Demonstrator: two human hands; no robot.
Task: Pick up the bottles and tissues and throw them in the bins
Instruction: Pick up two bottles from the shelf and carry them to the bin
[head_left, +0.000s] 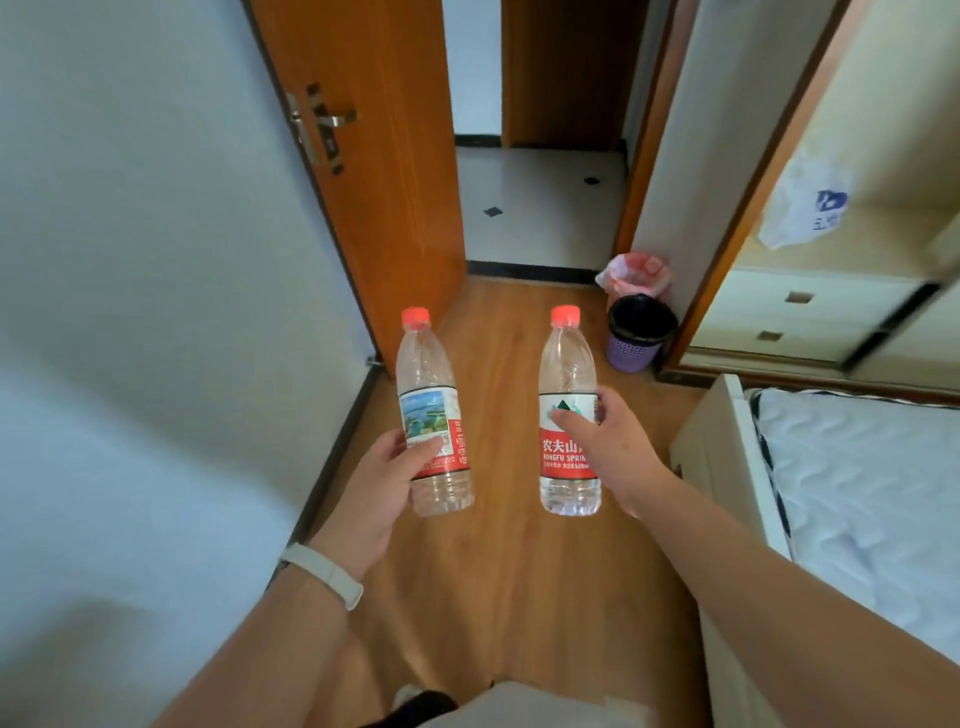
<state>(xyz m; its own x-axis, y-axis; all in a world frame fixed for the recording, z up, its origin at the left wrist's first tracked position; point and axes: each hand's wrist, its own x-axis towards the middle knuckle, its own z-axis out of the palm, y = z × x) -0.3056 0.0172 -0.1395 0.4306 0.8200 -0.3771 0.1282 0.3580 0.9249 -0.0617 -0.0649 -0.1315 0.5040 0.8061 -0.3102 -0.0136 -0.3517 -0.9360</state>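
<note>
My left hand (382, 483) grips a clear plastic bottle (428, 384) with a red cap and a red-and-picture label, held upright. My right hand (608, 447) grips a second clear bottle (566, 364) with a red cap and a red label, also upright. Both bottles look empty. Ahead on the right stand two bins against the wall: a purple basket with a black liner (640, 332) and, behind it, a bin with a pink bag (636, 273). No tissues are visible.
An orange wooden door (374, 156) stands open on the left, leading to a tiled hallway (540, 208). A bed with a white mattress (857, 493) fills the right side. A wardrobe with drawers (810, 306) is behind the bins. Wooden floor runs between.
</note>
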